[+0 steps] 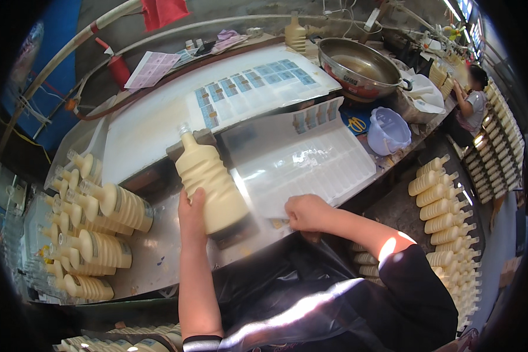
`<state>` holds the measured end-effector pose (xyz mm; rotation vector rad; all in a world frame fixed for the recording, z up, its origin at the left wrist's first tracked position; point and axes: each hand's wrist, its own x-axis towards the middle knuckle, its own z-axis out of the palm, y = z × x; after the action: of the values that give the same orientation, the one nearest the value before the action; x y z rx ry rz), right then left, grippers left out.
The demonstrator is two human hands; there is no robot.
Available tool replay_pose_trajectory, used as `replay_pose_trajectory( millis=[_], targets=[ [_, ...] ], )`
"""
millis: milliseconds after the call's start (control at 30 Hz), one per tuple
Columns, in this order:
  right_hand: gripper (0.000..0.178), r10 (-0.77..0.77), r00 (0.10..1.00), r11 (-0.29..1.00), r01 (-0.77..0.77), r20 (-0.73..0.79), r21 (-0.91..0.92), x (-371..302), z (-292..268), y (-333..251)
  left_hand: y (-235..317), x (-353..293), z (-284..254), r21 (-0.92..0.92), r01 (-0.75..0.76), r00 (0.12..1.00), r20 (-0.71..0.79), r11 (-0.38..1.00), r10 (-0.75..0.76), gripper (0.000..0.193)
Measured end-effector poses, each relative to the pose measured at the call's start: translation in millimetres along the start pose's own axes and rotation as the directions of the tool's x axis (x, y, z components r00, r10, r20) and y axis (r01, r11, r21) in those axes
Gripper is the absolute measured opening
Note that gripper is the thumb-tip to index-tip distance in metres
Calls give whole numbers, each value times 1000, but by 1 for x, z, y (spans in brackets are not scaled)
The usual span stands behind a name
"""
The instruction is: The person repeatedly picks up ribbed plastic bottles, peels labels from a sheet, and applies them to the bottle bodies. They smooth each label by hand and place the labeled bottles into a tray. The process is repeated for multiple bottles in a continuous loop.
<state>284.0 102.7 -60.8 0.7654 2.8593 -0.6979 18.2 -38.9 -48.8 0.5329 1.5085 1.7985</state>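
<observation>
A large cream-coloured bottle (208, 182) with a wavy ribbed body and a clear neck lies tilted on a dark support, its neck pointing away from me. My left hand (192, 218) grips its left side near the base, thumb on top. To the right of the bottle, my right hand (308, 212) is curled into a fist by the table's near edge. What its fingers hold, if anything, is hidden. Beyond that fist lies a glossy translucent label sheet (299, 158), with several small blue labels (314, 119) along its far side.
Filled bottles (94, 217) crowd the table's left end. Blue labels line a white board (152, 126) at the back. A wide metal pan (358, 67) and a lavender bucket (388, 132) stand at the right. More bottles (443, 211) stand lower right, with another person (470, 108) beyond.
</observation>
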Motion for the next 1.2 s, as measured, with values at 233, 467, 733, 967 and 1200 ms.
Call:
replay_pose_trajectory(
  millis=[233, 467, 733, 967, 1200],
  targets=[
    [14, 261, 942, 807, -93, -212, 583, 12, -18, 46, -1, 0, -2, 73, -9, 996, -91, 997, 15, 61],
    [15, 315, 904, 784, -76, -290, 616, 16, -58, 55, 29, -30, 35, 673, -411, 795, -65, 614, 604, 45],
    [7, 79, 713, 980, 72, -697, 186, 6, -72, 27, -1, -50, 121, -84, 258, 934, 278, 962, -227, 46],
    [13, -205, 640, 974, 211, -741, -87, -19, -60, 19, -23, -14, 149, -257, 518, 852, 235, 816, -468, 89],
    [14, -190, 685, 974, 221, -704, -48, -29, -38, 8, -81, 26, 129, 66, 313, 873, 374, 947, -314, 49]
  ],
)
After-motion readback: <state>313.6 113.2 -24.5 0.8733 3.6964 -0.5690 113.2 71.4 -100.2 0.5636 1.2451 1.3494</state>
